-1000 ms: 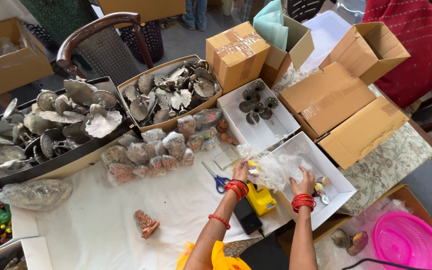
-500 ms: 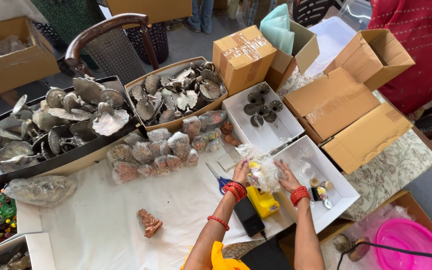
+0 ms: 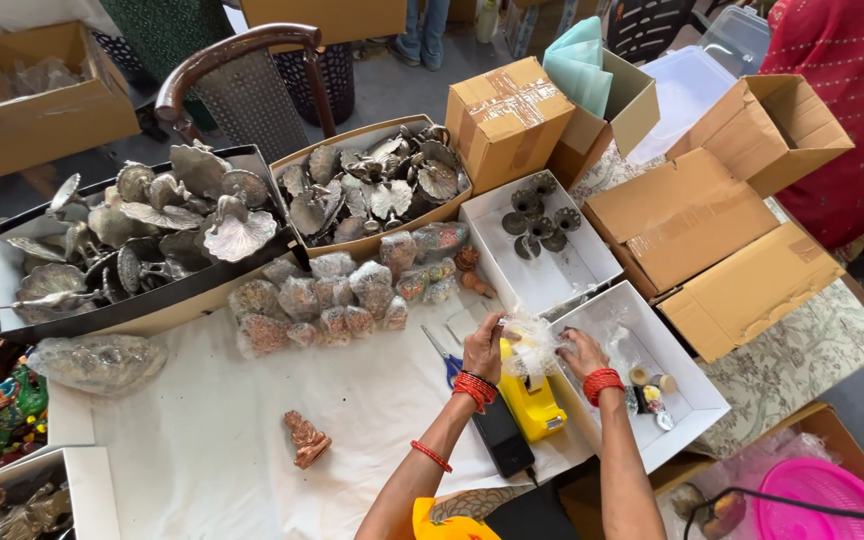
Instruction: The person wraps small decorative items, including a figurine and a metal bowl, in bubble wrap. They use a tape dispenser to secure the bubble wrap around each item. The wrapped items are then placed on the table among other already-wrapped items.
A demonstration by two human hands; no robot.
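My left hand (image 3: 483, 346) and my right hand (image 3: 582, 350) both grip a crumpled clear plastic bag (image 3: 532, 342), held between them above a yellow tape dispenser (image 3: 529, 401). Red bangles sit on both wrists. Blue-handled scissors (image 3: 444, 356) lie just left of my left hand. A black phone-like device (image 3: 503, 440) rests by my left forearm. A small brown figurine (image 3: 305, 439) stands alone on the white cloth (image 3: 222, 450). The open white box (image 3: 687, 385) under my right hand holds a few small items.
Trays of silver metal leaf-shaped pieces (image 3: 142, 230) (image 3: 372, 185) fill the back left. Plastic-wrapped items (image 3: 342, 295) lie in rows. Cardboard boxes (image 3: 507, 115) (image 3: 742, 240) crowd the right. A person in red (image 3: 842, 90) sits far right; a pink tub (image 3: 817, 505) sits bottom right.
My hands have drawn closer together on the plastic bag, lifting it over the yellow dispenser. The camera view has shifted slightly.
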